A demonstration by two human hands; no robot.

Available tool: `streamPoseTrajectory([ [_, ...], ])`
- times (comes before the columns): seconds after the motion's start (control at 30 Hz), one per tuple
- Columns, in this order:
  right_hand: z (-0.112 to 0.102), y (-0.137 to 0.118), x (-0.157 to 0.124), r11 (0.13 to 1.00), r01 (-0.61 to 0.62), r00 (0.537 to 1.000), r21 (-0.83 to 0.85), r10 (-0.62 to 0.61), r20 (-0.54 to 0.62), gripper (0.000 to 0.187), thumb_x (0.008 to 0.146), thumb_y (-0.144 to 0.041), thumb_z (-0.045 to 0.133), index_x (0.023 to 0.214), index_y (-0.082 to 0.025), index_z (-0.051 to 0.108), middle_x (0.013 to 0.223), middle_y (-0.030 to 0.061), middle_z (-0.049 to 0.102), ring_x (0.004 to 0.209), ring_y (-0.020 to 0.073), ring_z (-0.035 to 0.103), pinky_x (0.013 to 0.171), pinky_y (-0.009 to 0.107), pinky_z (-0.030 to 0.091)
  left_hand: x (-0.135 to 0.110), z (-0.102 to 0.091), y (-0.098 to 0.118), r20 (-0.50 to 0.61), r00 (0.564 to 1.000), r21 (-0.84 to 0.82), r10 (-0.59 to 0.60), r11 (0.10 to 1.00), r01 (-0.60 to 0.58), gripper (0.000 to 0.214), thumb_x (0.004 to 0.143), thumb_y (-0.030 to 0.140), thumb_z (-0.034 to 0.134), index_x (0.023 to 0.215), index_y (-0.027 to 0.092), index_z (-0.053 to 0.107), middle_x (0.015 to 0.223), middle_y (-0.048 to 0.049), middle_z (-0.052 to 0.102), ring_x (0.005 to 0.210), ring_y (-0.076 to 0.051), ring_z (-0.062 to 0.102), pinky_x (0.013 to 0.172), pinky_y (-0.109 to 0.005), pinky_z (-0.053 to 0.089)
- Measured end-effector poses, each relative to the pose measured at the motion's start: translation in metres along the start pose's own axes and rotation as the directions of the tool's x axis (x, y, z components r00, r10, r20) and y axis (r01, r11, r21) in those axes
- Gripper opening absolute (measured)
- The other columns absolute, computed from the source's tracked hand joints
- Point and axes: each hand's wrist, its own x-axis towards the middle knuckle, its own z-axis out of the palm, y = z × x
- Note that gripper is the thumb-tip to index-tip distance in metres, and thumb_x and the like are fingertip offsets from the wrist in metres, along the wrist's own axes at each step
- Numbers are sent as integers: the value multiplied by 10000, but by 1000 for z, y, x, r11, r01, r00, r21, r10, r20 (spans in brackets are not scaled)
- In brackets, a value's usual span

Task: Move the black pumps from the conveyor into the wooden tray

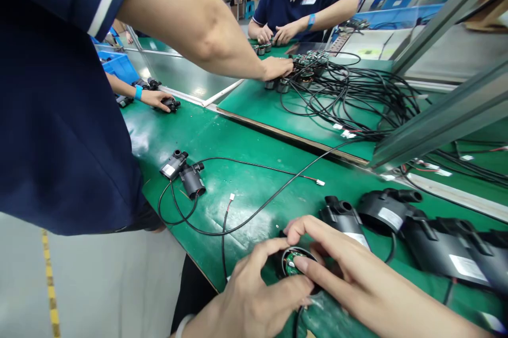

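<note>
At the near edge of the green tabletop (246, 131), the left hand (254, 295) grips an open pump body (292, 263), while the right hand (349, 269) presses fingers (305, 263) on its exposed circuit board. The step in hand looks like seating that board; next calls for steady, even pressure.

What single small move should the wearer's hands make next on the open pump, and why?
Probably press the right hand's fingertip down on the green circuit board to seat it. The left hand already steadies the round black pump housing, the board shows inside the open end, and the fingertip rests on its edge.
</note>
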Motion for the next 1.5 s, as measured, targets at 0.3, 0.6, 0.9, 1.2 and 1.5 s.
streamPoseTrajectory([
  [0.3, 5, -6, -1, 907, -243, 969, 343, 211, 130, 300, 929, -513, 530, 1054, -241, 514, 973, 41, 587, 762, 168, 620, 596, 270, 603, -9, 9, -10, -33, 997, 34, 64, 997, -63, 310, 933, 172, 608, 1237, 234, 602, 1412, -129, 485, 1230, -253, 625, 951, -313, 596],
  [0.6, -13, 6, 7, 923, -274, 952, 270, 222, 210, 534, 889, -377, 608, 1411, -303, 524, 1221, 97, 633, 675, 158, 665, 470, 240, 596, 3, 10, 3, -137, 990, 152, 18, 988, 3, 187, 955, 358, 598, 1053, 223, 682, 1161, -128, 553, 1097, -269, 675, 921, -448, 618],
  [0.9, -15, 13, 8, 965, -225, 950, 138, 186, 249, 459, 915, -438, 608, 1365, -351, 628, 1417, 89, 560, 751, 186, 717, 357, 175, 529, -15, 30, -2, -246, 965, 153, -94, 979, 134, 233, 785, 250, 791, 1003, 298, 726, 1047, -49, 659, 975, -225, 721, 825, -308, 661],
  [1.2, -13, -7, 13, 883, -452, 875, 124, 413, 252, 358, 930, -368, 554, 1245, -312, 714, 871, 24, 723, 424, 99, 588, 461, 209, 541, -17, 35, 10, -211, 932, 69, -295, 947, 315, 241, 811, 218, 765, 1041, 272, 721, 1069, -42, 714, 984, -235, 742, 852, -318, 658],
  [1.5, -15, -6, 18, 894, -446, 811, -34, 420, 406, 447, 961, -271, 472, 1392, -275, 590, 849, 20, 650, 624, 124, 674, 457, 141, 513, -2, 42, 24, -325, 733, 12, -597, 773, 634, 314, 649, 149, 765, 899, 252, 608, 870, 14, 755, 734, -194, 756, 620, -233, 648],
])
